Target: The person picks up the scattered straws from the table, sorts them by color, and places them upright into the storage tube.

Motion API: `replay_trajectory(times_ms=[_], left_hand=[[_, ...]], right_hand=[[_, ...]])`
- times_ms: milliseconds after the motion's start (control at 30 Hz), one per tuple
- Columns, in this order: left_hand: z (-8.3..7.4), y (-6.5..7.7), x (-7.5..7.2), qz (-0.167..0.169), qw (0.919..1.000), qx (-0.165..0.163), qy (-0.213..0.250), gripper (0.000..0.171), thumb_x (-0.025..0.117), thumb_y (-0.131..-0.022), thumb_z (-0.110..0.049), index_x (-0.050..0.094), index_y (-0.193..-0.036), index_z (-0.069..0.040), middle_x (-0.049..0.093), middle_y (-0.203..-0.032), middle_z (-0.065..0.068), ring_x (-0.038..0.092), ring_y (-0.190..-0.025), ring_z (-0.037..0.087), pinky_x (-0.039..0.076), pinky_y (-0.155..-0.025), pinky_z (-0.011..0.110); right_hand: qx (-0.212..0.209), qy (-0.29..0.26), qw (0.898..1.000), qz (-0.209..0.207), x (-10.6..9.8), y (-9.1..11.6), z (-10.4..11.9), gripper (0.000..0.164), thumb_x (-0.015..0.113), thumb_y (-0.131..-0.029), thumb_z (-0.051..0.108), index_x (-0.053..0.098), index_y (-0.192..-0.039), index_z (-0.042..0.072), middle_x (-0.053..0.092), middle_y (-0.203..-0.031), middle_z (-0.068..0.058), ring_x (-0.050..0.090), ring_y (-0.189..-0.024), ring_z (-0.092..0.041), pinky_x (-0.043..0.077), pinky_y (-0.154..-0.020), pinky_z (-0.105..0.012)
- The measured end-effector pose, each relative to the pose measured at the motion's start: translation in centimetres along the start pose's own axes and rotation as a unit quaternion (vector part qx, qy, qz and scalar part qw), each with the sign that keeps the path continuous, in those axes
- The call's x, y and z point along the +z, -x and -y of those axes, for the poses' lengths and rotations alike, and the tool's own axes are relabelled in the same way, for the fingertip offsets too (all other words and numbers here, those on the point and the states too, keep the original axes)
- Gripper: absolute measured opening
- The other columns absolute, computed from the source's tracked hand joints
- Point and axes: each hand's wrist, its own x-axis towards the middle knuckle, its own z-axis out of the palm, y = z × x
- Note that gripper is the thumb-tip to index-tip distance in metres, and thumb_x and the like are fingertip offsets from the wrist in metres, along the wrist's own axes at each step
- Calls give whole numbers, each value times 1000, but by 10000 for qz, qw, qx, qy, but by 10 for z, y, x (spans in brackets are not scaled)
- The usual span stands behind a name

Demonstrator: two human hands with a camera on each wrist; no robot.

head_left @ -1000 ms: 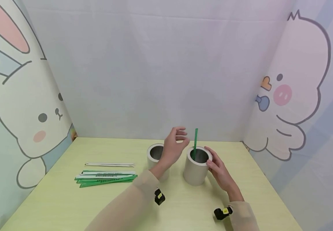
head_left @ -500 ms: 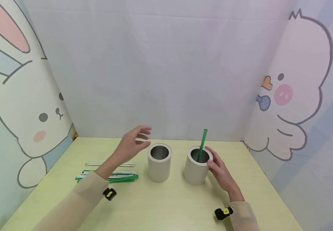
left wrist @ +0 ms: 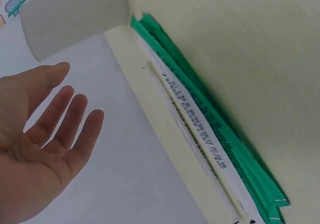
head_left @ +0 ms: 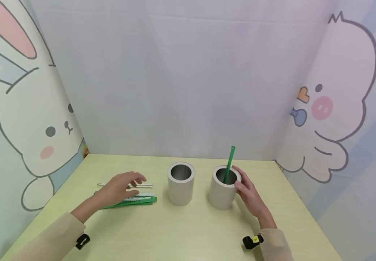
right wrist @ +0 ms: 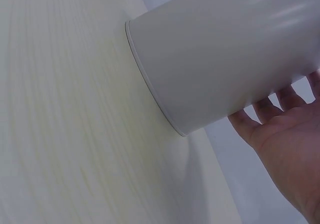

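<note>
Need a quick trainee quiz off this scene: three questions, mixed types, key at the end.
1. Multiple choice. What is the right hand gripping? A) nothing B) a pale cup C) a white stick
2. True or false: the left hand is holding one of the cups.
3. Count. How many pale cups stand on the table, and how many have a green stick poking out?

Key
1. B
2. False; it holds nothing and is apart from both cups.
3. Two cups; one.
</note>
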Motion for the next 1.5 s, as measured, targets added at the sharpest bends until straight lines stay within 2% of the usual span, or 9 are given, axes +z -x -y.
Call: replay_trajectory(times_ms=[67,167,267,533,700,933,1233,1500], left_hand=[[7,7,2,202,9998,-72,44,38,80,-93,-2,67,-128,-11,70,-116,1,70,-100,23,63,-81,37],[18,16,7,427,9989,-162,138,34,79,-93,-2,68,-124,-11,72,-113,1,70,-99,24,61,-79,33],[27,23,12,510,9984,-167,175,33,79,-92,2,69,-121,-11,73,-110,2,70,-98,24,60,-78,32],[39,30,20,534,9984,-195,-51,34,81,-88,6,72,-115,-12,73,-107,0,69,-96,21,61,-79,37],[47,32,24,489,9984,-256,-136,35,80,-87,9,74,-112,-14,74,-107,-2,70,-96,18,60,-79,35],[57,33,35,312,9994,-120,-131,38,79,-84,14,74,-107,-16,74,-102,-5,69,-90,13,59,-76,32],[57,33,37,198,9996,-158,-121,38,77,-85,15,75,-106,-17,74,-100,-6,68,-89,11,58,-76,32],[43,28,27,-95,9999,-121,-13,35,79,-87,11,74,-110,-16,73,-102,-5,69,-88,16,59,-75,29]], right_hand=[[-4,1,10000,4,0,0,-1,59,39,-115,16,19,-169,10,29,-167,-14,46,-139,-4,46,-107,-19],[-11,-1,10000,16,0,0,-1,58,40,-115,16,19,-169,11,33,-165,-9,47,-138,-4,47,-107,-20],[-5,-7,10000,17,1,-1,-1,58,40,-115,16,20,-169,11,35,-164,-5,48,-138,-5,47,-107,-20],[39,-15,10000,-9,0,-1,-2,59,40,-114,16,20,-169,12,29,-167,-12,46,-139,-6,46,-108,-20],[62,-15,10000,-3,0,-1,-2,59,40,-115,16,19,-170,13,28,-168,-11,46,-140,-6,46,-109,-20],[73,-9,10000,-31,0,-1,-1,59,40,-115,17,19,-169,12,24,-170,-18,46,-139,-5,46,-109,-19],[85,36,10000,-36,0,0,-2,59,40,-115,18,19,-170,13,20,-171,-21,45,-140,-5,45,-109,-19],[127,35,9999,-48,-1,0,-2,60,41,-114,19,18,-170,13,19,-172,-21,45,-140,-6,45,-109,-19]])
